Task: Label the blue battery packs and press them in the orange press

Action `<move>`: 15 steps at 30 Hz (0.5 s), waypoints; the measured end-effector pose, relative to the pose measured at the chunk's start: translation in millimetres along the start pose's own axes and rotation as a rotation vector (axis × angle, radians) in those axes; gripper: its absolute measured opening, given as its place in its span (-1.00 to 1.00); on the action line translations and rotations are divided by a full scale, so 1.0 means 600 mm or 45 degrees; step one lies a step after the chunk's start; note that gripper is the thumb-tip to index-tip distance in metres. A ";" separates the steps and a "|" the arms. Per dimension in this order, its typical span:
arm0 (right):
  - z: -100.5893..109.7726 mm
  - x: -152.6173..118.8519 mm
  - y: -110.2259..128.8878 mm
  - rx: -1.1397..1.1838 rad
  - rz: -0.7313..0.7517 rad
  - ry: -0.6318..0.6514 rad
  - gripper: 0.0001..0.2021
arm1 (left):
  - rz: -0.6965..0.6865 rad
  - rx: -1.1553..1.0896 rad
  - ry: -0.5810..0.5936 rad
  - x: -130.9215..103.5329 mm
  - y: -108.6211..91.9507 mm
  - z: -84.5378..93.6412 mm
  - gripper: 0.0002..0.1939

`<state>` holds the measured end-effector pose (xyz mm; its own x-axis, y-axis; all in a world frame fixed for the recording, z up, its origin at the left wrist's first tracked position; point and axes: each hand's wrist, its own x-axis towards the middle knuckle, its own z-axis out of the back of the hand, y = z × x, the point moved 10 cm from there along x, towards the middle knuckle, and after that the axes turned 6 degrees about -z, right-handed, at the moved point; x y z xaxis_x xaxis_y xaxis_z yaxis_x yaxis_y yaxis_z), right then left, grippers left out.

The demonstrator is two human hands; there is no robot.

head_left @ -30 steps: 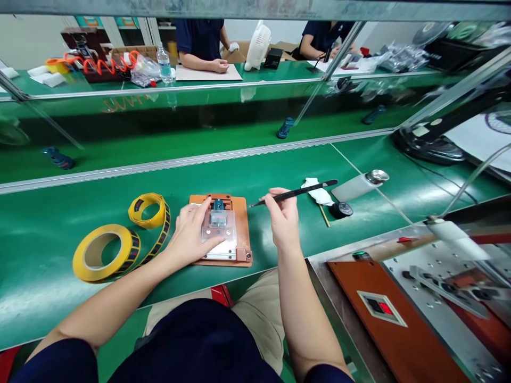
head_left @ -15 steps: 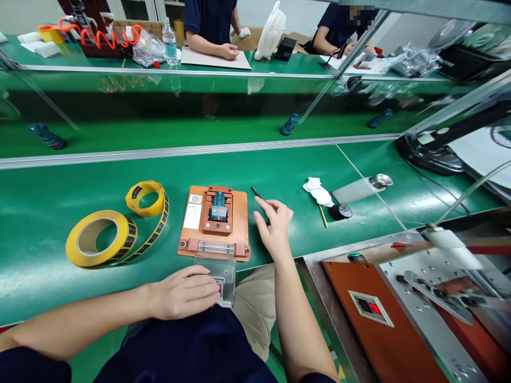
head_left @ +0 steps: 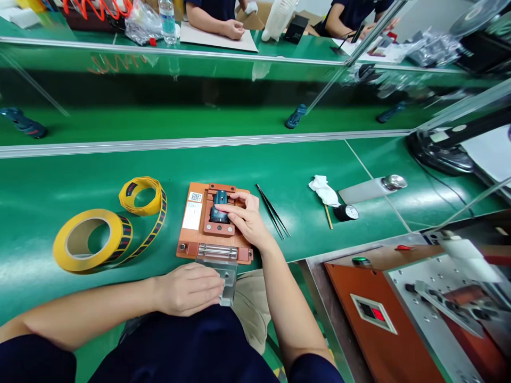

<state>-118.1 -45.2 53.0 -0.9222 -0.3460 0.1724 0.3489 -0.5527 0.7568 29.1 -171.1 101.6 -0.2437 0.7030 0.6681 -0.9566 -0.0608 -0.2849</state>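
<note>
A dark blue tool housing (head_left: 219, 215) lies in the raised cradle of an orange-brown fixture (head_left: 187, 237). My right hand (head_left: 249, 221) is over the cradle's right side. One outstretched finger lies across the housing, another touches farther back, and nothing is gripped. My left hand (head_left: 190, 290) is closed over the left side of a hinged clear plastic cover (head_left: 228, 276), folded down toward me at the fixture's front edge. Black tweezers (head_left: 273, 211) lie on the green bench, right of the fixture.
Left of the fixture are a yellow label roll (head_left: 66, 244) and a smaller yellow coil (head_left: 123, 197). To the right lie a white cloth on a stick (head_left: 324, 189), a round gauge (head_left: 346, 213) and a white bottle (head_left: 361, 190). A metal-topped machine (head_left: 419, 287) stands at right.
My right hand has moved left from the tweezers onto the tool housing, leaving the tweezers on the bench. My left hand stays at the clear cover. The view has shifted slightly.
</note>
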 end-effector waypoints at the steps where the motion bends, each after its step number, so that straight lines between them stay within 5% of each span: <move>1: -0.001 0.000 0.004 0.002 0.015 0.023 -0.67 | 0.003 0.001 -0.002 0.000 0.001 0.000 -0.77; 5: -0.009 -0.013 0.016 -0.011 0.056 0.108 -0.68 | -0.007 -0.023 -0.013 -0.003 0.002 -0.001 -0.80; 15: 0.011 0.033 -0.005 0.050 -0.119 -0.090 -0.55 | -0.023 -0.041 -0.082 -0.009 -0.001 0.003 -0.79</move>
<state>-138.2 -45.6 58.3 -0.9603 -0.2395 0.1430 0.2555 -0.5495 0.7955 30.9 -176.1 99.6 -0.2372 0.6567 0.7159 -0.9556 -0.0250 -0.2936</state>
